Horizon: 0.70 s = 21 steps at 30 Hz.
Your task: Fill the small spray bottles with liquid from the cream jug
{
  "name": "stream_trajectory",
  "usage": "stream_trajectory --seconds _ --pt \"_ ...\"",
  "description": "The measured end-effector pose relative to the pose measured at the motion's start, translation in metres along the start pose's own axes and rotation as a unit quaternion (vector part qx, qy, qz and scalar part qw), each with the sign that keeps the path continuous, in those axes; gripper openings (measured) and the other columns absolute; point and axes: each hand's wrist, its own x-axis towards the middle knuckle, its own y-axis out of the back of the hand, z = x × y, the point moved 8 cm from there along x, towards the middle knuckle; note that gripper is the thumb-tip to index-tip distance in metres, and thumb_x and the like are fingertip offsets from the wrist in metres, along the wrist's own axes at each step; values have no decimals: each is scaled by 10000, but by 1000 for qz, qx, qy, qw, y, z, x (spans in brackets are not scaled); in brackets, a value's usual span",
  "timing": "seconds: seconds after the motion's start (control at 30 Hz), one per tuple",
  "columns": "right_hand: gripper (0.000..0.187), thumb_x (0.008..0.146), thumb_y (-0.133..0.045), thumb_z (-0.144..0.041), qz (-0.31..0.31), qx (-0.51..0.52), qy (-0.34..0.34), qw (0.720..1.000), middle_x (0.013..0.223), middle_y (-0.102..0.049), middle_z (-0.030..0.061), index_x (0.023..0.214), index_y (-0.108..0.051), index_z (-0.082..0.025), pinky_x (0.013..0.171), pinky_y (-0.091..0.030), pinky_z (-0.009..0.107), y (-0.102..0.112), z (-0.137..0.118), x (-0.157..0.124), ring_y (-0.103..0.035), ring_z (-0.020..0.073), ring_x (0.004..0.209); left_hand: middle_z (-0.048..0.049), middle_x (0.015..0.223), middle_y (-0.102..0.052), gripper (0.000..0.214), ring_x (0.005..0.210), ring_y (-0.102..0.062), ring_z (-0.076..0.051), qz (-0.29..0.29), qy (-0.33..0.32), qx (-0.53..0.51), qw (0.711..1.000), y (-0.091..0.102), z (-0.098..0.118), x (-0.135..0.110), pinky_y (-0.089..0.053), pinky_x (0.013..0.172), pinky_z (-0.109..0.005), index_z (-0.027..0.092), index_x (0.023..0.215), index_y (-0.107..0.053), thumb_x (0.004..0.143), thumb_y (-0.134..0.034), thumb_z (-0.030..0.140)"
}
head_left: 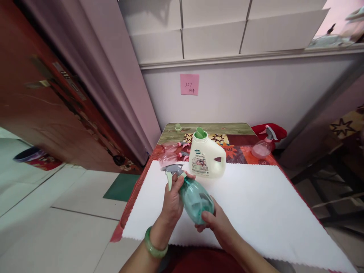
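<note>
A clear teal spray bottle [195,197] lies tilted between my two hands above the white cloth [250,204]. My left hand [173,195] is closed around its neck, just below the grey spray head [174,169] with its pale green trigger. My right hand [214,220] grips the rounded base, thumb on top and fingers underneath. Just beyond stands a cream detergent jug [206,157], upright, its mouth showing a green spout [200,132]. Behind and left of the spray head, pink spray bottles [169,147] lie on their sides.
A green cap [178,127] sits on the table's back left. At the back right, a pink spray bottle [263,146] stands beside a red cloth [280,131]. A pink note [189,84] is stuck to the wall. To the left is a wooden door [71,113].
</note>
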Motion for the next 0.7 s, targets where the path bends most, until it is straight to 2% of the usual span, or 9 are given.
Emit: stream_trajectory --seconds 0.1,0.23,0.37,0.4,0.47,0.53,0.6,0.63,0.7 --pt "793 672 -819 -668 -7 38 -34 999 856 -671 33 1232 -550 -176 554 -525 263 -8 17 4 -665 161 642 -65 959 -738 366 817 -685 -198 32 22 29 999 24 -18 -15 -530 757 -329 197 1036 -678 819 -761 479" --pt "760 753 -650 -797 -27 36 -95 994 946 -675 50 1205 -575 -191 555 -529 258 -14 40 13 -681 156 674 -64 984 -704 470 864 -675 -217 -16 59 112 992 45 -38 -32 -532 789 -348 202 1149 -604 790 -784 447" --pt "789 754 -541 -883 10 -122 -113 986 1020 -687 91 1133 -590 -192 562 -529 288 5 62 22 -704 192 726 -66 1031 -682 721 940 -675 -260 61 24 303 951 84 -12 -20 -516 872 -408 211 1287 -453 719 -808 479" --pt "785 744 -558 -880 24 -143 -106 984 1015 -692 93 1118 -593 -191 575 -526 289 11 66 23 -700 191 736 -78 1023 -682 776 931 -678 -282 90 21 402 911 94 0 -14 -510 861 -426 199 1307 -426 703 -810 498" --pt "789 702 -636 -855 38 -153 -103 982 992 -702 88 1130 -591 -193 600 -524 293 21 75 23 -691 190 751 -126 1052 -685 777 953 -674 -337 106 17 609 786 106 24 -3 -490 853 -467 171 1336 -422 730 -772 508" --pt "801 656 -704 -830 51 -143 -109 982 951 -710 82 1125 -594 -190 609 -521 298 31 81 19 -683 190 744 -172 1172 -670 698 1066 -648 -376 75 -31 760 645 105 42 8 -459 901 -499 168 1371 -452 789 -725 441" --pt "792 634 -731 -817 65 -129 -115 983 932 -717 83 1095 -607 -185 622 -524 305 38 83 14 -680 191 743 -180 1264 -645 651 1152 -611 -392 28 -97 842 530 96 49 16 -428 952 -520 192 1398 -494 808 -714 357" --pt "787 627 -739 -814 72 -123 -118 983 929 -721 84 1081 -614 -184 630 -528 311 41 83 11 -680 192 744 -178 1276 -642 650 1162 -603 -395 7 -124 861 493 93 48 20 -420 964 -528 202 1405 -515 803 -723 330" --pt "780 620 -750 -807 80 -116 -123 982 931 -725 84 1071 -628 -183 647 -536 320 44 79 8 -683 195 754 -173 1289 -643 658 1155 -603 -387 -25 -152 873 462 88 42 31 -418 978 -528 223 1411 -543 793 -750 312"
